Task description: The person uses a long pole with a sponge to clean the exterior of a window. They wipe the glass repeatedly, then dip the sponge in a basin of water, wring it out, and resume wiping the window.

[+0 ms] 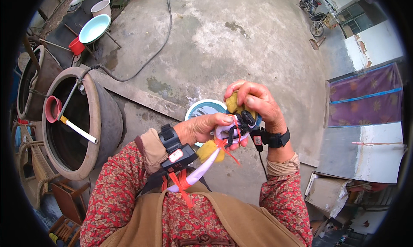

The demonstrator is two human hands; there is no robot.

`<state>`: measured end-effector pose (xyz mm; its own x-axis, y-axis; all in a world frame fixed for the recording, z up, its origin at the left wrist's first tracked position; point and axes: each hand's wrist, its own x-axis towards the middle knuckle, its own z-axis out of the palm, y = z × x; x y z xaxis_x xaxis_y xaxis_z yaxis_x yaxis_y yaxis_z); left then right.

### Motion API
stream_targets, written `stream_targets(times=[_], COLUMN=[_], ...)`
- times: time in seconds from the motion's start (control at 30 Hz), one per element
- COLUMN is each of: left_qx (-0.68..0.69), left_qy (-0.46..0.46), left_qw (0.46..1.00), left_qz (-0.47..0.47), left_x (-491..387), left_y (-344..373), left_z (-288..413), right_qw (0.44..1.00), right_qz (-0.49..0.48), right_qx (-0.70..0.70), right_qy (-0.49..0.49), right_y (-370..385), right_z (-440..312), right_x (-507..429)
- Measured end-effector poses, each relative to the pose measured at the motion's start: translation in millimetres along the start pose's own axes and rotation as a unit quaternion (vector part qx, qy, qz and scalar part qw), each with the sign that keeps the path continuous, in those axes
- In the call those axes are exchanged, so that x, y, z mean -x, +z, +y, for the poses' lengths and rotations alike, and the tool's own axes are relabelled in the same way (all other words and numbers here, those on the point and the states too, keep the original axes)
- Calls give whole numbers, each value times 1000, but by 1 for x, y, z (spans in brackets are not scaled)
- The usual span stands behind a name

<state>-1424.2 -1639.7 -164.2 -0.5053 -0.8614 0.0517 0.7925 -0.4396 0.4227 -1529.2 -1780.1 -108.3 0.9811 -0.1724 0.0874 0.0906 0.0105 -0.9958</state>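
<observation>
In front of my chest I hold a handmade bundle with a lilac handle [199, 170]. Its head is bound with red plastic string [221, 143] and black strips [246, 118]. My left hand [198, 129] grips the lilac-wrapped head, thumb on top and fingertips showing underneath. A yellow spongy piece [210, 151] sticks out below that hand. At the bundle's far end my right hand [263, 101] pinches another yellow spongy piece [231, 102] between thumb and fingers. The handle's lower end points toward my body, with more red string around it.
A basin of water [206, 101] stands on the concrete ground beyond my hands. At left is a large clay vat [111, 127] with a red dipper [53, 108] across it. A hose [155, 54] runs from the vat. A cardboard box [324, 192] sits at right.
</observation>
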Motion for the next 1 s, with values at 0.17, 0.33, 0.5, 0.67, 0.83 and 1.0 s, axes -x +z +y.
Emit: stream_targets(times=[0.17,0.33,0.5,0.67,0.83,1.0], left_qx=[-162,-190,-238,-314,-364,-394], left_qy=[-17,-41,-32,-15,-27,-25], left_qw=[983,973,963,940,919,904], left_qz=[82,121,121,133,148,166], left_x=[3,2,3,0,-5,-8], left_y=[-3,-3,-8,-20,-34,-46], left_z=[3,-10,-26,-43,-56,-68], right_qw=[977,950,910,860,826,789], right_qz=[65,45,9,4,-17,-23], right_qx=[147,222,296,363,422,462], right_qy=[144,212,291,359,372,404], right_y=[7,17,24,31,32,34], right_z=[8,18,31,51,70,89], right_x=[-1,-3,3,10,16,19])
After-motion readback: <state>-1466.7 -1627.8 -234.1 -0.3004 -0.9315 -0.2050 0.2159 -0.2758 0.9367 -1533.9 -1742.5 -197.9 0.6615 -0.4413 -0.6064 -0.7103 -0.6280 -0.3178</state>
